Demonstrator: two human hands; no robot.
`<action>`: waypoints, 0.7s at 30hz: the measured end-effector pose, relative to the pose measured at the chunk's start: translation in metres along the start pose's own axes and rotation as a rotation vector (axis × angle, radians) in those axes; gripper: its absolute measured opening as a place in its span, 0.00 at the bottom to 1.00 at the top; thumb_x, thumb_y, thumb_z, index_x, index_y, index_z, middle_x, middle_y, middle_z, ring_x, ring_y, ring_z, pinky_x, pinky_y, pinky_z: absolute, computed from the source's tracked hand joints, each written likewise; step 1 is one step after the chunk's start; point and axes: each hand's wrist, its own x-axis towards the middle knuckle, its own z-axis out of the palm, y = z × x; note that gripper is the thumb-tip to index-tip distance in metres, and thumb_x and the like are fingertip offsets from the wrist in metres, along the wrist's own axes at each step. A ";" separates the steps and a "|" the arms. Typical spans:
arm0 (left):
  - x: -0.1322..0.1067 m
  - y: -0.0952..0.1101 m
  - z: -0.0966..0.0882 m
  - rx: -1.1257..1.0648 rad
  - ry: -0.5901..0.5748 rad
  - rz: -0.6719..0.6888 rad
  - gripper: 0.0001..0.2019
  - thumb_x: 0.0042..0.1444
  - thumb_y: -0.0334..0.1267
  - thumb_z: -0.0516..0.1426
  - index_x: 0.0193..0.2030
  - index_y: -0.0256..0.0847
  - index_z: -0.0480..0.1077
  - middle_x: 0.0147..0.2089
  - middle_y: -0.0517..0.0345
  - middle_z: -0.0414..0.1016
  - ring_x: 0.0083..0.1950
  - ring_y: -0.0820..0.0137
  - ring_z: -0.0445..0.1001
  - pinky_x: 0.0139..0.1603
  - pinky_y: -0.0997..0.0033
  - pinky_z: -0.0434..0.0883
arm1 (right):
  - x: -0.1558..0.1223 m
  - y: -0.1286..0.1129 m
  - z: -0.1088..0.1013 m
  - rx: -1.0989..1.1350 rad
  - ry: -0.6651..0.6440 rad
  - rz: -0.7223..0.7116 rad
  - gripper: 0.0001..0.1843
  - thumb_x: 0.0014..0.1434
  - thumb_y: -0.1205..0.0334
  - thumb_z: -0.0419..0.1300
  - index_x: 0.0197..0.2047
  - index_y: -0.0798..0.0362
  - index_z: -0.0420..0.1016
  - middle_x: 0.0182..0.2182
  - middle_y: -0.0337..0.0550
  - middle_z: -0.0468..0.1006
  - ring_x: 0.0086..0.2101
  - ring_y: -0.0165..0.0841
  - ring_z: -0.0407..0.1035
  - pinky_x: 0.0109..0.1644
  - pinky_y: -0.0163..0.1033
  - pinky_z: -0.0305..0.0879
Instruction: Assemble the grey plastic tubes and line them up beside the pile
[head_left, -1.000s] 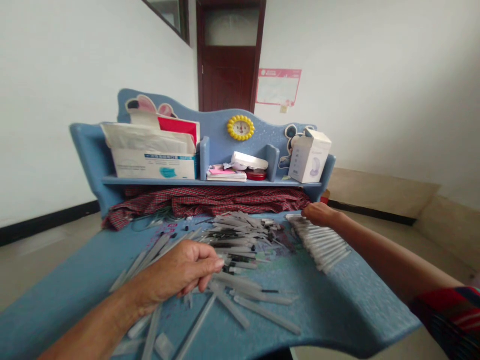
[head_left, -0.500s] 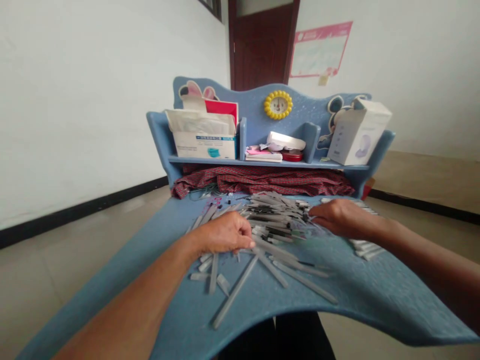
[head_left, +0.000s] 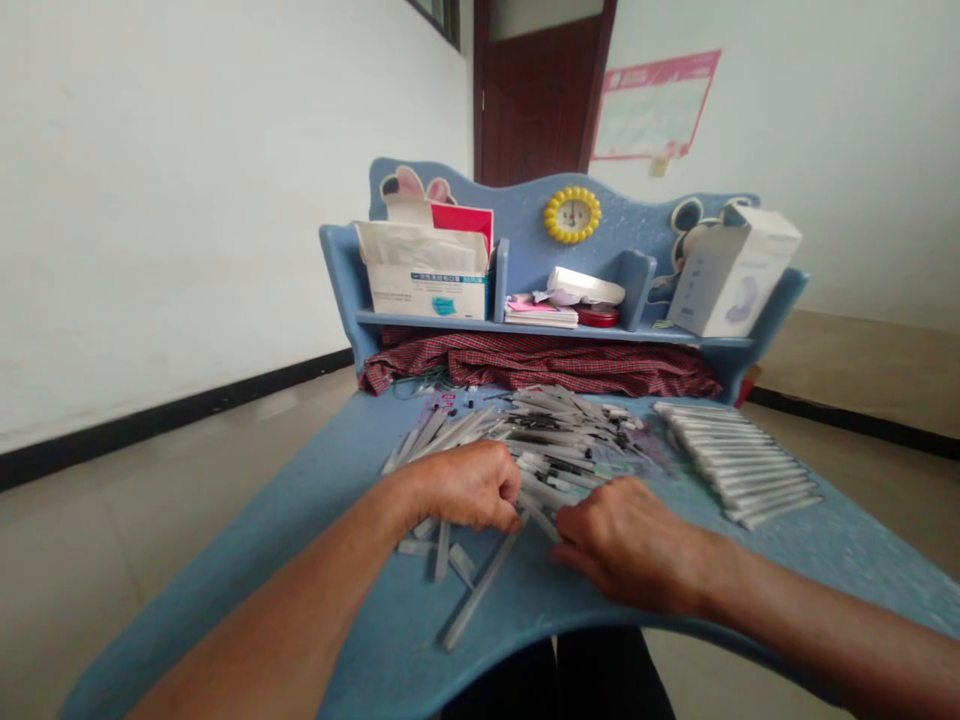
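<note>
My left hand [head_left: 480, 487] is closed in a pinch at the front of the pile, its fingertips on the end of a translucent pen barrel. Close on its right, my right hand [head_left: 634, 545] is also closed, fingers curled beside the barrels; what it holds is hidden. Between and behind the hands spreads a heap of loose pen parts [head_left: 555, 410], with frosted barrels, dark refills and small black pieces. One long barrel [head_left: 480, 592] lies slanted in front of my left hand. Short clear caps [head_left: 462, 565] lie nearby.
A neat row of pens [head_left: 739, 460] lies on the right of the blue desk [head_left: 300, 510]. A plaid cloth [head_left: 540, 362] is bunched below the shelf, which bears a mask box [head_left: 427, 290], papers [head_left: 540, 316] and a white box [head_left: 735, 275]. The desk's front edge curves inward.
My right hand has come from the far right of the heap toward me and left, close to my left hand. My left hand keeps its pinch. The camera view has shifted slightly.
</note>
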 end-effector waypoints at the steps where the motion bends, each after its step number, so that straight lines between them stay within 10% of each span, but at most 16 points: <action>1: 0.000 0.000 -0.001 0.010 0.003 -0.003 0.03 0.41 0.33 0.58 0.20 0.38 0.70 0.15 0.67 0.64 0.18 0.76 0.61 0.18 0.79 0.56 | 0.001 -0.005 0.001 -0.012 -0.024 0.037 0.17 0.60 0.57 0.49 0.31 0.55 0.75 0.25 0.49 0.78 0.27 0.37 0.73 0.29 0.36 0.60; 12: -0.002 0.006 -0.004 0.024 0.303 0.069 0.04 0.46 0.34 0.57 0.25 0.36 0.71 0.19 0.66 0.67 0.22 0.76 0.65 0.23 0.79 0.58 | 0.014 -0.019 0.004 -0.029 -0.046 0.185 0.16 0.57 0.63 0.48 0.33 0.58 0.76 0.27 0.55 0.79 0.29 0.41 0.74 0.29 0.39 0.64; 21: -0.002 0.022 0.006 0.226 0.589 0.459 0.16 0.49 0.27 0.54 0.46 0.36 0.68 0.43 0.52 0.73 0.46 0.67 0.70 0.48 0.69 0.65 | 0.023 0.024 -0.027 0.094 0.074 0.181 0.14 0.52 0.60 0.51 0.26 0.54 0.77 0.23 0.45 0.76 0.24 0.31 0.67 0.25 0.33 0.52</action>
